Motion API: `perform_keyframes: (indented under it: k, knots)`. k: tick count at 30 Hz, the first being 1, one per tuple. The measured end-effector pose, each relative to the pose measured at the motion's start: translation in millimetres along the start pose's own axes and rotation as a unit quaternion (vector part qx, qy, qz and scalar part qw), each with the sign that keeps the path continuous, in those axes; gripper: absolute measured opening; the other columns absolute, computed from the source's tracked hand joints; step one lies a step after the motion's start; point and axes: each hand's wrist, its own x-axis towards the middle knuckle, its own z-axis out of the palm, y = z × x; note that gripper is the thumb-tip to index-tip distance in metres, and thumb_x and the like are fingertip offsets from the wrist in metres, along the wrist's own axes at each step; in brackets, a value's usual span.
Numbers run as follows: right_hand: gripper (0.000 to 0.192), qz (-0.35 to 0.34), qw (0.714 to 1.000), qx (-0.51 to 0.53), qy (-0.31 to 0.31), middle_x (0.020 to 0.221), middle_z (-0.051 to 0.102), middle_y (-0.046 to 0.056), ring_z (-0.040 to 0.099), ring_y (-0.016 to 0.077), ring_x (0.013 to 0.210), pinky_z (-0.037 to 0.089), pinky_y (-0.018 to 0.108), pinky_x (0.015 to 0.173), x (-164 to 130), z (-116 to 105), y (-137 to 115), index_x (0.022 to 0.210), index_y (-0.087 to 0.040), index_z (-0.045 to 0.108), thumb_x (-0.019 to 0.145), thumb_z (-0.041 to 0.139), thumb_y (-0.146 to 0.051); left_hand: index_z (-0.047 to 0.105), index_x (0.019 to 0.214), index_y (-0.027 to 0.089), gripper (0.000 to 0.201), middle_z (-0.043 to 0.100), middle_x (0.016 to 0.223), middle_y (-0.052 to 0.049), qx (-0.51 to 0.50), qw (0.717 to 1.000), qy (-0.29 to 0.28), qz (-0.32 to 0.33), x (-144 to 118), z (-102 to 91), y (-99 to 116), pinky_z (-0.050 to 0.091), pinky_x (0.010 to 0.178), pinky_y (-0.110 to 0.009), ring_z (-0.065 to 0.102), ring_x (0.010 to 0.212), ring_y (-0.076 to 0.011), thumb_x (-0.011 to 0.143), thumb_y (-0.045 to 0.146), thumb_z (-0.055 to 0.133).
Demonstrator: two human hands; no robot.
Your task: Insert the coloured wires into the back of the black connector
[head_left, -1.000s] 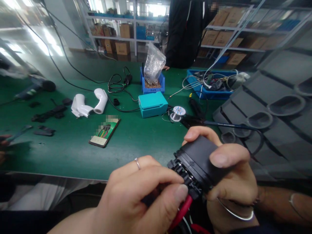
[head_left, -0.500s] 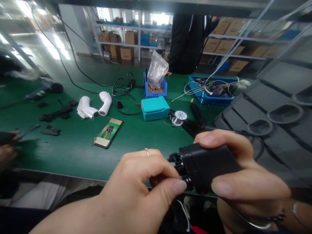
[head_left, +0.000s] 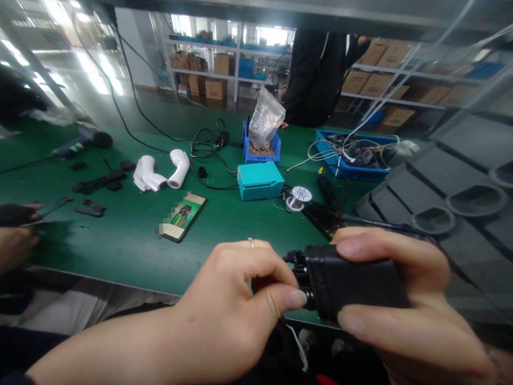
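The rigid, light-looking black moulded plastic housing (head_left: 352, 283) is clamped around its smooth barrel by the right hand (head_left: 404, 310), while the left hand (head_left: 236, 305) pinches its fragile-looking terminal end.

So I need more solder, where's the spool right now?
The solder spool lies on the green table right of centre, just right of the teal box.

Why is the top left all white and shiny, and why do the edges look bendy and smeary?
Head view: bright ceiling lights blow out to white glare at top left; the wide lens bends the shelves and smears the black tray at the right edge; the left hand and right hand holding the black part are close, large and a bit soft; the phone has a blurred patch.
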Motion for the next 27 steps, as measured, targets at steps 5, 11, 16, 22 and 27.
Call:
perform_keyframes:
  k: [5, 11, 16, 22, 27]
  knots:
    - [0.037, -0.015, 0.999, 0.036, -0.032, 0.111, 0.055, 0.005, 0.056, 0.0199, 0.102, 0.055, 0.027, 0.077, 15, 2, 0, 0.103, -0.026, 0.058, 0.08, 0.063, -0.054, 0.065, 0.056, 0.016, 0.019, 0.058, 0.051, 0.006, -0.025, 0.999, -0.018, -0.017, -2, 0.9, 1, 0.038, 0.048, -0.011, 0.052, 0.047, -0.0041, 0.068, 0.002, 0.068]
    - [0.017, 0.108, 0.985, 0.109, 0.082, 0.097, 0.065, 0.002, 0.06, 0.0186, 0.09, 0.051, 0.03, 0.075, 13, 27, -5, 0.096, -0.024, 0.065, 0.092, 0.05, -0.033, 0.058, 0.049, 0.015, 0.023, 0.051, 0.046, 0.006, -0.077, 0.989, -0.038, -0.12, -2, 9.6, 6, 0.034, 0.045, -0.014, 0.046, 0.044, -0.005, 0.069, 0.009, 0.067]
    - [0.017, 0.041, 0.966, 0.116, 0.225, 0.079, 0.063, 0.002, 0.059, 0.021, 0.082, 0.047, 0.035, 0.066, 17, 37, -11, 0.091, -0.023, 0.068, 0.088, 0.052, -0.026, 0.054, 0.062, 0.017, 0.023, 0.056, 0.064, 0.004, -0.152, 0.966, -0.005, -0.212, -3, 11.6, -3, 0.044, 0.054, -0.019, 0.054, 0.06, -0.0109, 0.061, 0.027, 0.075]
    - [0.02, 0.001, 0.98, 0.04, 0.197, 0.083, 0.064, 0.005, 0.063, 0.0247, 0.081, 0.05, 0.041, 0.064, 20, 37, -7, 0.091, -0.024, 0.067, 0.088, 0.047, -0.028, 0.043, 0.133, 0.027, 0.055, 0.06, 0.121, -0.003, -0.315, 0.927, -0.092, -0.184, -12, 13.3, -14, 0.047, 0.094, -0.031, 0.057, 0.111, -0.018, 0.081, 0.033, 0.062]
    - [0.018, -0.016, 0.979, 0.002, 0.202, 0.08, 0.064, 0.004, 0.064, 0.0256, 0.079, 0.052, 0.043, 0.064, 16, 40, -4, 0.094, -0.029, 0.064, 0.088, 0.048, -0.032, 0.044, 0.137, 0.025, 0.053, 0.068, 0.108, -0.004, -0.336, 0.922, -0.1, -0.165, -15, 19.2, -9, 0.055, 0.081, -0.029, 0.066, 0.093, -0.0184, 0.086, 0.031, 0.057]
